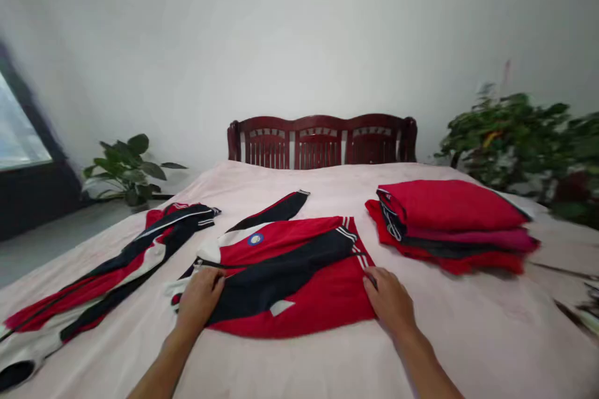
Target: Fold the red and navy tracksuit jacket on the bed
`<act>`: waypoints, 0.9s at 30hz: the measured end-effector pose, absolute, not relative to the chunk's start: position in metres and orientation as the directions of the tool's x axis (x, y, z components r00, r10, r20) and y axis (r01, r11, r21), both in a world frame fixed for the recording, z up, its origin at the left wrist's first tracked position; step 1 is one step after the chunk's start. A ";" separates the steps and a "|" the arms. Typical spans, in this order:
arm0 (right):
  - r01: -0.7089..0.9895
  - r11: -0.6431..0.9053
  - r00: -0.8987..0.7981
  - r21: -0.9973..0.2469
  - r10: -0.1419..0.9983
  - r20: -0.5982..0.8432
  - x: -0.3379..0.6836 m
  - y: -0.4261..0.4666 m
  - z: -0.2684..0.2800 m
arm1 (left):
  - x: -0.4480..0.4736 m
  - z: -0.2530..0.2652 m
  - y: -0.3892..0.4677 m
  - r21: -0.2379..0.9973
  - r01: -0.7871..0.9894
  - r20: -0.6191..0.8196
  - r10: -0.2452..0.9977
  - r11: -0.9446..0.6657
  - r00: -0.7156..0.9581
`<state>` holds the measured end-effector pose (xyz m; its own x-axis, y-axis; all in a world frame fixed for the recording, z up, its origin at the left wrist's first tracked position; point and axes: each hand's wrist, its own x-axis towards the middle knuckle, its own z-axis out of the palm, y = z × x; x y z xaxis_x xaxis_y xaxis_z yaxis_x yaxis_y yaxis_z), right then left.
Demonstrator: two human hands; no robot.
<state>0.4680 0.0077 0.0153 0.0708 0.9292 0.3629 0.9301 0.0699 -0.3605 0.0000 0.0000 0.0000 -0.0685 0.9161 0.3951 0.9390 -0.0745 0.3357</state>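
Note:
A red, navy and white zip jacket (pixel 299 287) lies on the bed in front of me, its collar to the left and striped hem to the right. One sleeve is laid across its body, and the other stretches out beyond it on the far side. My left hand (pixel 202 293) is closed on the jacket near the collar. At the hem, my right hand (pixel 387 297) pinches the fabric, with the fingertips partly hidden. A round blue badge (pixel 255 239) shows on the chest.
A stack of folded red and dark clothes (pixel 453 218) sits to the right. Another jacket (pixel 112 280) lies loosely spread at left. The pale bedsheet (pixel 299 365) covers the bed. Behind are a wooden headboard (pixel 321 142), a left plant (pixel 128 168) and a right plant (pixel 515 137).

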 end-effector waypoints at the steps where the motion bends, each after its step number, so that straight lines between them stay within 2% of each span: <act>1: 0.931 0.071 0.069 -0.358 0.929 0.364 0.468 0.008 0.015 | 0.001 0.001 -0.001 0.329 0.941 0.399 0.915 -0.079 -0.063; 6: 0.932 0.072 0.068 -0.355 0.927 0.368 0.469 0.011 0.012 | 0.007 0.010 -0.006 0.278 0.959 0.391 0.918 -0.046 -0.070; 12: 0.931 0.086 0.056 -0.354 0.926 0.373 0.470 0.011 0.012 | 0.020 0.022 -0.015 0.242 0.968 0.276 0.951 0.073 -0.141; 15: 0.935 0.096 0.046 -0.342 0.922 0.386 0.470 0.010 0.011 | 0.022 0.029 -0.018 0.276 0.958 0.222 0.964 0.084 -0.148; 19: 0.937 0.129 0.020 -0.324 0.908 0.420 0.470 0.006 0.011 | 0.015 0.039 -0.018 0.327 0.939 0.072 0.987 0.110 -0.141; 23: 0.924 0.160 0.015 -0.349 0.894 0.448 0.462 0.009 0.017 | -0.005 0.044 -0.013 0.355 0.933 -0.057 0.998 0.052 -0.034; 25: 0.906 0.202 -0.011 -0.372 0.889 0.457 0.452 0.015 0.026 | -0.013 0.045 -0.012 0.424 0.905 -0.072 0.997 0.027 0.004; 27: 0.881 0.274 -0.060 -0.386 0.874 0.483 0.435 0.021 0.038 | -0.013 0.047 -0.014 0.455 0.890 -0.029 0.999 0.030 -0.019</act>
<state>0.4350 0.0213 0.0378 -0.0598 0.8736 0.4830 0.8809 0.2738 -0.3862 -0.0130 -0.0135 0.0471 -0.0192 0.9994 -0.0291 0.8901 0.0304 0.4548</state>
